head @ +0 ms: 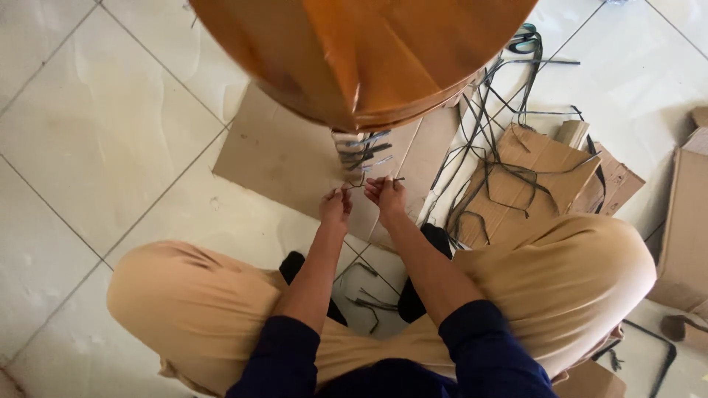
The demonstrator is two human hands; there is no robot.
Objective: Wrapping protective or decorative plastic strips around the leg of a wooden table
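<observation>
I sit on the tiled floor with my knees spread, under a round wooden table top (361,51). My left hand (335,206) and my right hand (386,193) are close together in front of the table's leg (358,151), which is wrapped with dark strips. Both hands pinch a thin dark strip (376,180) that runs between them at the foot of the wrapping. My fingers are closed on it, the left at one end and the right at the other.
Flat brown cardboard (287,155) lies under the leg. To the right a tangle of dark straps (501,169) spreads over more cardboard pieces (546,162). Cut strip ends (369,298) lie between my legs. A cardboard box (682,228) stands at the right edge.
</observation>
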